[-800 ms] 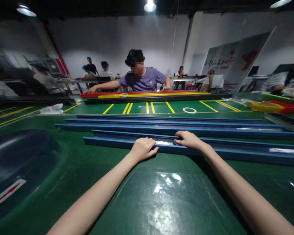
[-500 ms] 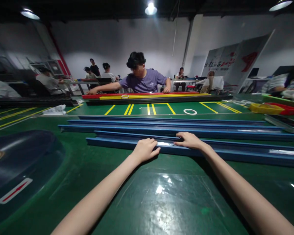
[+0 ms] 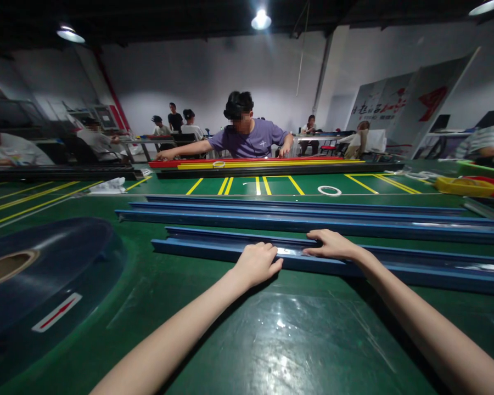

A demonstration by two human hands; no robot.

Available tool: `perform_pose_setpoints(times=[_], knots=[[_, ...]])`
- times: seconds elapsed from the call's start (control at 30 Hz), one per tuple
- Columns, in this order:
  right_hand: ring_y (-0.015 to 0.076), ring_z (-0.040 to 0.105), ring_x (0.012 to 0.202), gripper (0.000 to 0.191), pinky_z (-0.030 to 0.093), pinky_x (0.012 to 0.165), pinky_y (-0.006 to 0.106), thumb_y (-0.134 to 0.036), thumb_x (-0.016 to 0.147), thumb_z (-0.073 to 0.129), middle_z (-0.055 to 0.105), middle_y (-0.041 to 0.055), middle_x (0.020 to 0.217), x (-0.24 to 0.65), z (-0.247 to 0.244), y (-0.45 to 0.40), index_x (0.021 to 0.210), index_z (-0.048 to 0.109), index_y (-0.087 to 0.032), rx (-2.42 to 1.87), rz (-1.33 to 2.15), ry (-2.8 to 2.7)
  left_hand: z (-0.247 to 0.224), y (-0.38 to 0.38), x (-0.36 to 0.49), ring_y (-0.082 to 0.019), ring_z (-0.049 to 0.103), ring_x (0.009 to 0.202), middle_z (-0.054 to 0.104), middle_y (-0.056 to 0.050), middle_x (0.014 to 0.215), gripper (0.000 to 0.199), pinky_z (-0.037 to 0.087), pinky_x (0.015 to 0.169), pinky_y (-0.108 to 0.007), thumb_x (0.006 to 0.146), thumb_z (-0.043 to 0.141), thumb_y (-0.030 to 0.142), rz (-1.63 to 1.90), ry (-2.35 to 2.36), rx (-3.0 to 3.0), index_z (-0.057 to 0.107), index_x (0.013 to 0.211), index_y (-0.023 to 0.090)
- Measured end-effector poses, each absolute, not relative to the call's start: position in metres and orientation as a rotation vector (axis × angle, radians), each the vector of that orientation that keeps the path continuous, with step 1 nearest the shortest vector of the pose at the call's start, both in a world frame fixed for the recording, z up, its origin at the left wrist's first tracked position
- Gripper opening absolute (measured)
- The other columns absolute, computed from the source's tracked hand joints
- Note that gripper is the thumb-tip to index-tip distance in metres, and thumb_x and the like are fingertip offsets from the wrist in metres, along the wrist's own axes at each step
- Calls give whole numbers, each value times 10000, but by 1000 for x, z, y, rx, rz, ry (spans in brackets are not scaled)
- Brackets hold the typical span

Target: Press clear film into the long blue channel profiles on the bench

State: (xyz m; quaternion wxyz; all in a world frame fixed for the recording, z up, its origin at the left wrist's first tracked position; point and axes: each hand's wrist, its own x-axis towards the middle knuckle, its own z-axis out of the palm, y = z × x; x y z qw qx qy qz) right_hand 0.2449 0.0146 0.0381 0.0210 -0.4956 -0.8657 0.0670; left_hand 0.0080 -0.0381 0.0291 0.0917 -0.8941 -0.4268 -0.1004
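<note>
A long blue channel (image 3: pixel 201 252), shaped like a trough with two raised sides, lies across the green table before me. My left hand (image 3: pixel 256 264) is closed over its near side, fingertips inside the trough and thumb toward the right. To the right, my right hand (image 3: pixel 332 244) rests on the same channel, its thumb and fingers curled into the trough and against the far side. A shiny strip shows inside between the hands. Just beyond lie more long blue channels (image 3: pixel 230 219), side by side and apart from my hands.
A large roll of dark film (image 3: pixel 66 247) with a red-arrow label stands at the left. Red and yellow strips (image 3: pixel 271 163) lie farther back by a co-worker (image 3: pixel 255 137). A white ring (image 3: pixel 329 191), a crumpled bag (image 3: pixel 107 185) and a yellow tray (image 3: pixel 465 186) are also there.
My view has shifted slightly left. The front blue channel, with both hands on it, sits slightly nearer and farther left relative to the channels behind. Both hands keep their hold.
</note>
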Motion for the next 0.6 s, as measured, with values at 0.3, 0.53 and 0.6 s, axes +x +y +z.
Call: perform_pose_setpoints(times=[0.3, 0.53, 0.6], knots=[[162, 537, 600, 487, 321, 544, 243, -608, 762, 369, 593, 50, 632, 234, 37, 13, 604, 535, -178, -1495, 106, -2764, 26, -55, 8, -194, 579, 765, 618, -56, 801, 298, 443, 646, -295, 868, 362, 376, -341, -1344, -2633, 557, 845, 151], [214, 591, 648, 554, 347, 540, 265, -627, 779, 309, 640, 103, 694, 219, 46, 1, 642, 595, -173, -1499, -103, -2869, 20, -60, 6, -189, 576, 734, 612, -42, 779, 293, 419, 624, -285, 863, 377, 403, -392, -1317, -2621, 550, 842, 168], [226, 601, 668, 557, 360, 547, 272, -614, 793, 294, 649, 112, 729, 217, 47, -1, 674, 609, -170, -1524, -118, -2887, 22, -61, 3, -185, 572, 753, 614, -39, 806, 286, 413, 643, -286, 858, 389, 408, -389, -1304, -2645, 546, 865, 168]])
